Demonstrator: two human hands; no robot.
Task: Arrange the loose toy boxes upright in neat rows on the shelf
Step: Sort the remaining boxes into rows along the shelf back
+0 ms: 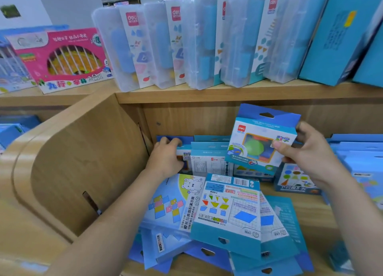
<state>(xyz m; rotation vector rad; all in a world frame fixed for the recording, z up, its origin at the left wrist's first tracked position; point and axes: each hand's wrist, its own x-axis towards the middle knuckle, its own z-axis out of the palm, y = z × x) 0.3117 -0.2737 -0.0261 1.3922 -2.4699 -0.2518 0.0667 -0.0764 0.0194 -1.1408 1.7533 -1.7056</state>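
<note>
My right hand (306, 157) pinched a raised toy box (261, 138) above the shelf (300, 209); my left hand (165, 157) curled over the leftmost upright box (186, 151); loose boxes (226, 211) lay flat in front.

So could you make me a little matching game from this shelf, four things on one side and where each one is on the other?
1 pink box
2 green-ball box
3 bear box
4 back-left blue box

A flat in the front pile
B held up in the right hand
C far left, up top
D standing, left hand holds its top

Pairs: 1-C, 2-B, 3-A, 4-D
</note>
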